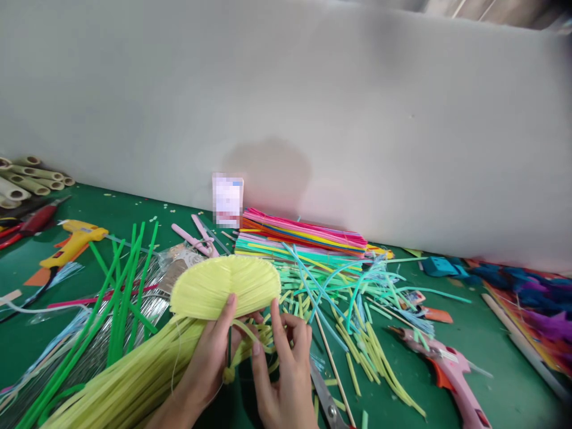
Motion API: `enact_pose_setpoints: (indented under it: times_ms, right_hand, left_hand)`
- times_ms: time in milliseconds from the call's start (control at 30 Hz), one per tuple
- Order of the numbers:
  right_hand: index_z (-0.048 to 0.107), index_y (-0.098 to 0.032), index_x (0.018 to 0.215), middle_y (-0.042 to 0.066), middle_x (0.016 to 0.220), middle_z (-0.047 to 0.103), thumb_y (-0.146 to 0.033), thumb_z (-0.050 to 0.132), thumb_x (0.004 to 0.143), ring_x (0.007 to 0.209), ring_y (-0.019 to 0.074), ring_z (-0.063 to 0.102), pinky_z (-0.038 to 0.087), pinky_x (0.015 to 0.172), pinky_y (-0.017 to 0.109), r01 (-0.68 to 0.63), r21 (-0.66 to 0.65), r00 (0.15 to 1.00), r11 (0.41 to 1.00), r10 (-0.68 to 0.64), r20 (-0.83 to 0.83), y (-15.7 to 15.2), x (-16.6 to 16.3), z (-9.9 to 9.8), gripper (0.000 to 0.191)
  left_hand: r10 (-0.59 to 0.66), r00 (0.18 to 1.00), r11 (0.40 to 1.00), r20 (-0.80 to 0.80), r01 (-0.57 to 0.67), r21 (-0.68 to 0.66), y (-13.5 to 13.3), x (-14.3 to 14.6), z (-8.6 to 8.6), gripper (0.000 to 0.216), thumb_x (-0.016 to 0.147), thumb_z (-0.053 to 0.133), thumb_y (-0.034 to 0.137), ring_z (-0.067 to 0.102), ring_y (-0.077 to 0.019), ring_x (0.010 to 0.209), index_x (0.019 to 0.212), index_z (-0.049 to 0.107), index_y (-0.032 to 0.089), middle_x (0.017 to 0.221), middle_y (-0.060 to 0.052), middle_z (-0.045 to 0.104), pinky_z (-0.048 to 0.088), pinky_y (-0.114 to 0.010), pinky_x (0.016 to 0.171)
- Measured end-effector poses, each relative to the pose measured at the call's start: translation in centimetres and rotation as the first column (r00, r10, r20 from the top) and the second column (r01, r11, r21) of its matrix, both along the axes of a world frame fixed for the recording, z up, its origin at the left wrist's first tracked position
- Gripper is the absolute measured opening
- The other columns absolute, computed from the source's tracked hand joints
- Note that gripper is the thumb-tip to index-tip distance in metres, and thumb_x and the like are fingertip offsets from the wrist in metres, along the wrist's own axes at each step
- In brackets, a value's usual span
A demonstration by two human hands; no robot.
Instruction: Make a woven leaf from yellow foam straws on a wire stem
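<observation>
A pale yellow fan-shaped piece made of thin strips is held up over the green table. My left hand grips its lower edge, thumb pressed on the front. My right hand pinches the bottom right of the fan, where loose yellow strips curl down between both hands. A thick bundle of long yellow strips runs from the fan toward the lower left.
Green strips lie at left, a yellow glue gun behind them. Stacked coloured strips and scattered offcuts fill the middle. A pink glue gun, scissors, a wooden stick lie at right. A grey wall stands behind.
</observation>
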State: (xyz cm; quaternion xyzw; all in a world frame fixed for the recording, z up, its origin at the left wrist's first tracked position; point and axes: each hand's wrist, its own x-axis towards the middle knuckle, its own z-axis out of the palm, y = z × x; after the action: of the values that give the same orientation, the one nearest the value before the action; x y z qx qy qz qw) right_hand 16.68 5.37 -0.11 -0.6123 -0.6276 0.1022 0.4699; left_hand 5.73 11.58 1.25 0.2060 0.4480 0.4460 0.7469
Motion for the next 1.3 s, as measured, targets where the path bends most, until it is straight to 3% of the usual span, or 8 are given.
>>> enact_pose_setpoints:
  times_ms: [133,267,367,533,733,933,1167,1300]
  right_hand:
    - [0.019,-0.024,0.156,0.016,0.119,0.044,-0.027,0.05,0.094,0.111,0.0323,0.048,0.049,0.09,0.054,0.067,-0.078,0.997,0.995,-0.065,0.029,-0.3,-0.5,-0.5,0.07]
    - [0.01,-0.021,0.157,0.02,0.149,0.027,-0.035,0.05,0.095,0.138,0.0405,0.029,0.038,0.104,0.062,0.073,-0.124,0.997,0.99,-0.074,0.0,-0.5,-0.9,-1.0,0.076]
    - [0.004,-0.02,0.157,0.014,0.162,0.014,-0.028,0.041,0.098,0.148,0.0367,0.016,0.033,0.112,0.059,0.0,-0.114,0.999,0.993,-0.006,-0.051,-0.5,-1.0,-1.1,0.07]
    - [0.011,-0.018,0.156,0.011,0.163,0.016,-0.014,0.036,0.096,0.148,0.0324,0.018,0.033,0.114,0.053,-0.011,-0.056,0.995,0.998,0.005,-0.098,-0.4,-1.1,-0.5,0.065]
    - [0.029,-0.013,0.15,0.016,0.157,0.031,-0.01,0.038,0.092,0.144,0.0306,0.031,0.038,0.111,0.053,0.048,-0.037,0.988,0.998,-0.053,-0.144,-0.2,-0.7,-0.8,0.059]
    - [0.051,-0.022,0.137,0.009,0.137,0.06,-0.009,0.053,0.091,0.128,0.0243,0.054,0.053,0.101,0.039,0.019,0.103,1.0,0.995,-0.02,0.013,0.1,-0.1,-0.6,0.048]
    - [0.046,-0.025,0.14,0.007,0.126,0.066,-0.011,0.05,0.095,0.117,0.0207,0.062,0.054,0.096,0.036,0.11,0.084,0.989,0.99,-0.101,-0.107,-0.2,-0.2,-1.3,0.048]
    - [0.057,-0.025,0.126,0.007,0.114,0.068,-0.012,0.053,0.094,0.104,0.0192,0.065,0.055,0.086,0.032,0.139,0.085,0.984,0.987,-0.127,-0.128,0.0,0.4,-1.0,0.035]
  left_hand:
    - [-0.03,1.0,0.999,-0.008,0.03,-0.017,0.0,-0.1,0.0,0.055,0.079,0.069,0.056,0.073,-0.0266,0.083,0.108,0.069,0.01,0.087,-0.011,0.077,0.056,-0.028,0.066]
    - [-0.061,0.998,0.998,-0.015,0.061,0.0,-0.1,-0.3,0.3,0.052,0.082,0.067,0.055,0.073,-0.0254,0.084,0.109,0.069,0.011,0.089,-0.011,0.077,0.055,-0.026,0.065]
    - [-0.065,0.998,0.997,0.0,0.065,0.036,-0.2,-0.3,0.1,0.046,0.085,0.067,0.049,0.072,-0.0226,0.086,0.115,0.067,0.015,0.095,-0.009,0.077,0.054,-0.023,0.064]
    - [-0.022,0.998,0.999,0.055,0.02,0.039,0.2,-0.1,-0.2,0.041,0.086,0.067,0.045,0.072,-0.022,0.083,0.113,0.066,0.014,0.094,-0.009,0.076,0.051,-0.021,0.057]
    - [0.027,0.984,0.998,0.174,-0.016,-0.063,0.8,-0.1,0.1,0.043,0.083,0.069,0.047,0.072,-0.0242,0.077,0.107,0.067,0.011,0.084,-0.01,0.076,0.055,-0.027,0.061]
    - [0.022,0.978,0.998,0.209,-0.011,-0.055,0.8,-0.1,0.0,0.045,0.08,0.074,0.043,0.072,-0.0249,0.08,0.111,0.067,0.011,0.086,-0.01,0.076,0.056,-0.029,0.068]
    - [0.006,0.981,0.997,0.195,0.009,-0.078,0.7,-0.2,-0.6,0.041,0.082,0.07,0.048,0.07,-0.0214,0.071,0.1,0.07,0.011,0.081,-0.009,0.074,0.054,-0.03,0.07]
    - [-0.014,0.984,0.998,0.18,0.024,-0.052,0.6,-0.2,0.0,0.041,0.081,0.072,0.049,0.068,-0.0185,0.066,0.094,0.07,0.01,0.076,-0.008,0.072,0.053,-0.028,0.068]
